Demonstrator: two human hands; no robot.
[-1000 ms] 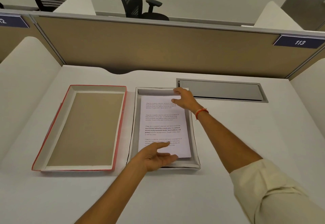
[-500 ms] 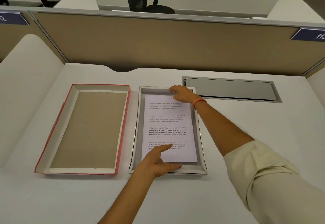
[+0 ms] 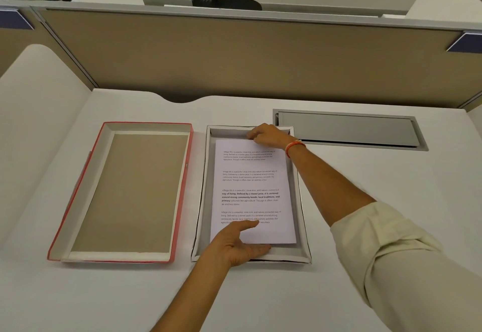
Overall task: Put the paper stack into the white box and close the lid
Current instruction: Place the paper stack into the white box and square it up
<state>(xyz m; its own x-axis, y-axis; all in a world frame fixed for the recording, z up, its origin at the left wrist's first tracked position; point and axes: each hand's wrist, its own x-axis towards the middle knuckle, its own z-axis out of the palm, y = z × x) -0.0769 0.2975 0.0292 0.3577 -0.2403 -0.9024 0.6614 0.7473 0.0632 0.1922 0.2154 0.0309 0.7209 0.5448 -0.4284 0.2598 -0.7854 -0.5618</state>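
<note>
The paper stack (image 3: 250, 183), white sheets with printed text on top, lies flat inside the shallow white box (image 3: 303, 227) at the middle of the desk. My left hand (image 3: 234, 245) is at the stack's near edge, thumb on top of the sheets and fingers along the edge underneath. My right hand (image 3: 268, 136) reaches to the far edge, its fingers curled on the top of the stack. The lid (image 3: 130, 193), red outside and brown inside, lies upside down just left of the box, apart from it.
A grey cable hatch (image 3: 347, 129) is set into the desk behind and right of the box. A tan partition (image 3: 234, 58) closes the back, and white side dividers (image 3: 34, 123) flank the desk. Office chairs stand beyond the partition.
The stack has straightened and settled inside the box. My right hand slid slightly left along the far edge, and my left hand stayed at the near edge. The view shifted.
</note>
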